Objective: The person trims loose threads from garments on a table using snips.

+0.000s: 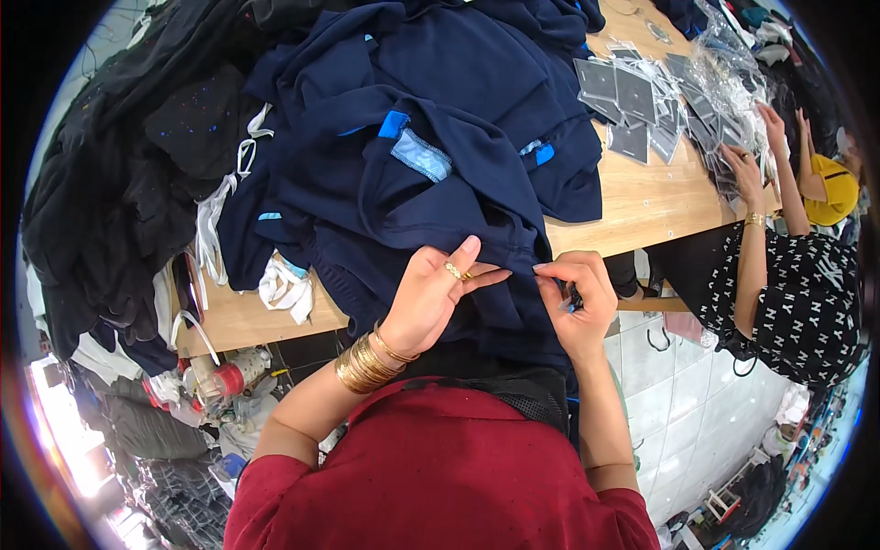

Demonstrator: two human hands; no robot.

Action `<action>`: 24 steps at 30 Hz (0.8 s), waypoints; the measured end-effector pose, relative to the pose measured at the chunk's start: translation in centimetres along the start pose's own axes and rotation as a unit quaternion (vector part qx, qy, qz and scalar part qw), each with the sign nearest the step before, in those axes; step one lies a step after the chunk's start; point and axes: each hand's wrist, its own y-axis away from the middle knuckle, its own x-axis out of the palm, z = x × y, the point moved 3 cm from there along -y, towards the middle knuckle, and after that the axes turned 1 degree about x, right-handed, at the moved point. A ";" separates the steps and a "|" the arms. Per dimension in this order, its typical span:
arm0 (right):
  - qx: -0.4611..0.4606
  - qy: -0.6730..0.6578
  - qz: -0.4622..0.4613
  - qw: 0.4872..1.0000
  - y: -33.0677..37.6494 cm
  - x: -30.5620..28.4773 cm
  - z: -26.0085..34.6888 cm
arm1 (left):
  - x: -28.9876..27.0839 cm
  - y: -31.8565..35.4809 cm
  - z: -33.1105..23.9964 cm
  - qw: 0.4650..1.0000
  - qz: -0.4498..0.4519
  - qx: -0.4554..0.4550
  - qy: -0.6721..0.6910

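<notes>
A navy blue garment (431,183) with light blue tabs lies spread over the wooden table (642,202) and hangs over its near edge. My left hand (435,293), with a gold ring and several gold bangles at the wrist, pinches a fold of the navy fabric at the edge. My right hand (576,298) grips the same fold just to the right, fingers curled, with a small dark tool partly hidden in the fist.
A heap of black clothing (119,183) fills the left side, with white straps hanging from it. Grey tags in clear bags (642,101) lie at the far right. Two other people (788,275) work there. Clutter sits under the table.
</notes>
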 end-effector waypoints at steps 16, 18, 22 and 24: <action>-0.030 0.052 0.075 0.995 -0.8 -0.5 1.8 | 0.6 1.3 -1.2 0.991 -0.052 0.036 -0.114; 0.051 0.035 0.136 0.989 -1.3 -0.7 2.1 | 0.7 1.5 -1.5 0.976 -0.059 0.098 -0.187; 0.045 0.025 0.103 0.993 -1.9 -0.5 3.2 | 1.3 1.7 -1.7 0.971 -0.059 0.114 -0.201; 0.013 0.031 0.119 0.992 -1.6 -0.5 3.0 | 0.8 1.9 -1.6 0.958 -0.038 0.105 -0.264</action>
